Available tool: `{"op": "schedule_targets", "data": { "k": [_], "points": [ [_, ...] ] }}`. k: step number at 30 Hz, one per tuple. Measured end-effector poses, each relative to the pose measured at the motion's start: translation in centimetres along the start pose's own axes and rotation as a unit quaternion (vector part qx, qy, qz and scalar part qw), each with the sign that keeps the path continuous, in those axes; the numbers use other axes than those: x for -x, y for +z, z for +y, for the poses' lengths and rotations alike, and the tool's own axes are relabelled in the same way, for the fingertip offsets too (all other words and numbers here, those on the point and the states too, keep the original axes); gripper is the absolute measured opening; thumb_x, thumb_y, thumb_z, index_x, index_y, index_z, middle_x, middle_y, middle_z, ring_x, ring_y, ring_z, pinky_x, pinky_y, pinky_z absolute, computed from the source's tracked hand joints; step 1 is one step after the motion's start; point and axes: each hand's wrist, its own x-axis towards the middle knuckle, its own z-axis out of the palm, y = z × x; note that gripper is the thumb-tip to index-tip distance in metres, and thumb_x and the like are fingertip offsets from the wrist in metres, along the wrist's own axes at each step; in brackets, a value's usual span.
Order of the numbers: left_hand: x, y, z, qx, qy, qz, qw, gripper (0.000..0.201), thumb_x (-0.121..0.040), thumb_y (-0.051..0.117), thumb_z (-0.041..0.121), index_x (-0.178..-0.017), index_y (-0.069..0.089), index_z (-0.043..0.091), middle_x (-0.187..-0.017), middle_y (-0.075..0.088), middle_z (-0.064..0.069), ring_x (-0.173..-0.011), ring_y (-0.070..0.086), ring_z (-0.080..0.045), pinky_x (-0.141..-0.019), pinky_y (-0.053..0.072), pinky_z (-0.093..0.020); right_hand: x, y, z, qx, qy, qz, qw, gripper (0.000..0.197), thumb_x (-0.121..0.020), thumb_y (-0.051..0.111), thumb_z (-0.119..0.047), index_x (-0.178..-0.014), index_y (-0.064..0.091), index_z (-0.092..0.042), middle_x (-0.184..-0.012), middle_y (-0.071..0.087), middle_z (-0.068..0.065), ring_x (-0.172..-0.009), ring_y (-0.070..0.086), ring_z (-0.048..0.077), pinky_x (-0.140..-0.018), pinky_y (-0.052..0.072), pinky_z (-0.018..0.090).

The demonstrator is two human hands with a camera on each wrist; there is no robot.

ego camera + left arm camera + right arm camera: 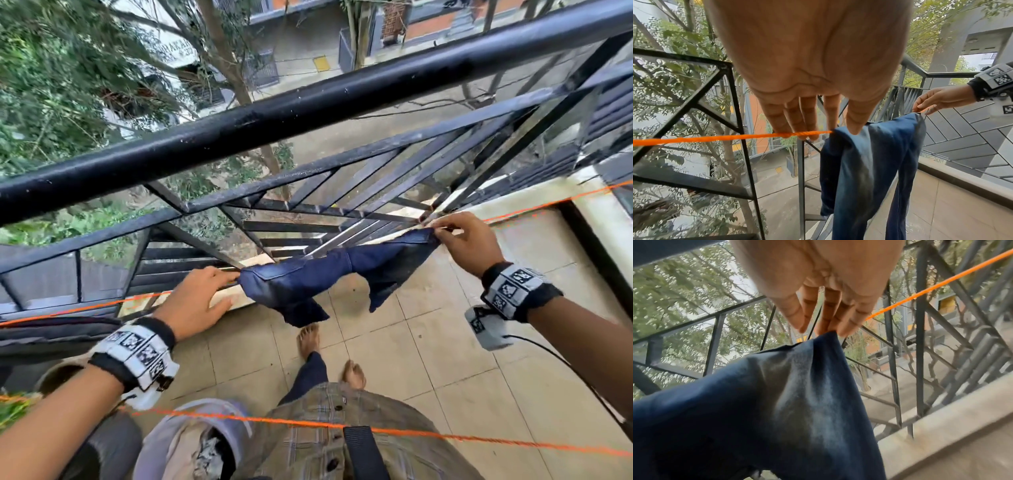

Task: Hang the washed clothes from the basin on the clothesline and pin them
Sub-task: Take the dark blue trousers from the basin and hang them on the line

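Observation:
Dark blue jeans (308,284) (869,162) (777,402) hang folded over the far orange clothesline (85,310) (715,138) (920,293) beside the balcony railing. My left hand (222,287) (818,129) lies with straight fingers on the line at the jeans' left end, its thumb touching the cloth. At the jeans' right end, my right hand (442,233) (824,331) pinches the top edge of the cloth where it meets the line. No pins are in view.
A black metal railing (308,106) runs just beyond the line, with a drop to trees and a street behind. A second orange line (445,437) crosses near my waist. A lavender basin (236,414) sits by my bare feet. Dark cloth (51,332) hangs at the left.

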Motion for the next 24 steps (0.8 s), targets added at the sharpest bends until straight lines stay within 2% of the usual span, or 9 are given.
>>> {"op": "schedule_targets", "data": {
  "k": [5, 7, 9, 12, 15, 18, 20, 22, 24],
  "points": [
    [2.0, 0.2, 0.7, 0.029, -0.025, 0.052, 0.998, 0.045, -0.082, 0.048, 0.046, -0.117, 0.063, 0.022, -0.105, 0.055, 0.0, -0.095, 0.055, -0.024, -0.084, 0.043, -0.038, 1.0, 0.5, 0.1, -0.011, -0.002, 0.079, 0.997, 0.018, -0.082, 0.071, -0.008, -0.097, 0.065, -0.015, -0.095, 0.056, 0.0, -0.087, 0.05, 0.014, -0.082, 0.04, 0.023],
    [2.3, 0.2, 1.3, 0.073, -0.046, 0.017, 0.996, 0.051, -0.081, 0.045, 0.049, -0.119, 0.062, 0.021, -0.098, 0.055, 0.001, -0.085, 0.056, -0.017, -0.077, 0.046, -0.035, 0.9, 0.9, 0.1, -0.038, 0.037, 0.087, 0.995, 0.016, -0.082, 0.071, -0.009, -0.09, 0.063, -0.019, -0.086, 0.055, -0.003, -0.077, 0.049, 0.009, -0.076, 0.039, 0.015],
    [2.2, 0.4, 1.6, 0.136, -0.078, -0.051, 0.986, 0.049, -0.084, 0.049, 0.049, -0.124, 0.058, 0.022, -0.095, 0.056, 0.003, -0.077, 0.057, -0.012, -0.076, 0.05, -0.032, 0.9, 1.4, 0.2, -0.103, 0.118, 0.085, 0.984, 0.02, -0.078, 0.069, -0.013, -0.08, 0.057, -0.029, -0.078, 0.055, -0.009, -0.072, 0.052, 0.008, -0.074, 0.044, 0.02],
    [0.9, 1.9, 1.0, 0.214, -0.151, -0.151, 0.953, 0.048, -0.092, 0.066, 0.025, -0.137, 0.05, 0.017, -0.106, 0.06, -0.001, -0.077, 0.06, -0.011, -0.076, 0.046, -0.016, 1.2, 2.2, 0.1, -0.233, 0.274, 0.054, 0.931, 0.022, -0.08, 0.062, -0.006, -0.085, 0.053, -0.026, -0.078, 0.058, -0.004, -0.079, 0.056, 0.018, -0.069, 0.045, 0.035],
    [-1.0, 3.2, 0.3, 0.281, -0.2, -0.185, 0.92, 0.073, -0.086, 0.074, 0.023, -0.148, 0.035, 0.019, -0.128, 0.055, -0.001, -0.097, 0.062, -0.015, -0.089, 0.042, -0.021, 1.0, 2.7, -0.6, -0.31, 0.365, 0.007, 0.878, 0.037, -0.088, 0.053, 0.004, -0.112, 0.05, -0.025, -0.088, 0.059, -0.005, -0.091, 0.055, 0.014, -0.079, 0.043, 0.037],
    [-3.1, 4.2, 0.2, 0.341, -0.19, -0.157, 0.907, 0.076, -0.08, 0.079, 0.032, -0.143, 0.042, 0.012, -0.137, 0.052, -0.001, -0.123, 0.055, -0.021, -0.106, 0.041, -0.03, 0.6, 3.6, -0.6, -0.269, 0.346, -0.012, 0.899, 0.032, -0.091, 0.054, 0.0, -0.114, 0.05, -0.022, -0.1, 0.061, 0.001, -0.102, 0.054, 0.019, -0.09, 0.042, 0.039],
    [-3.8, 4.8, 0.5, 0.347, -0.185, -0.126, 0.911, 0.059, -0.078, 0.078, 0.041, -0.127, 0.057, 0.016, -0.13, 0.062, -0.002, -0.118, 0.059, -0.018, -0.108, 0.042, -0.033, 0.7, 4.1, 0.3, -0.18, 0.303, -0.007, 0.936, 0.024, -0.091, 0.061, -0.011, -0.11, 0.051, -0.02, -0.105, 0.062, 0.003, -0.106, 0.059, 0.025, -0.095, 0.046, 0.039],
    [-4.0, 5.2, 0.6, 0.353, -0.191, -0.077, 0.913, 0.032, -0.084, 0.075, 0.032, -0.112, 0.065, 0.02, -0.117, 0.069, -0.002, -0.11, 0.062, -0.015, -0.104, 0.045, -0.034, 1.1, 4.1, 1.4, -0.097, 0.277, -0.01, 0.956, 0.023, -0.088, 0.067, -0.027, -0.106, 0.055, -0.019, -0.104, 0.065, 0.002, -0.101, 0.062, 0.024, -0.093, 0.049, 0.041],
    [-3.7, 5.3, 0.6, 0.337, -0.202, -0.052, 0.918, 0.029, -0.085, 0.074, 0.032, -0.11, 0.07, 0.018, -0.111, 0.071, -0.001, -0.108, 0.062, -0.013, -0.1, 0.046, -0.032, 1.8, 3.6, 2.3, -0.069, 0.269, -0.008, 0.961, 0.032, -0.081, 0.068, -0.04, -0.102, 0.059, -0.018, -0.101, 0.067, 0.002, -0.096, 0.062, 0.025, -0.088, 0.05, 0.042]
  ]
}}
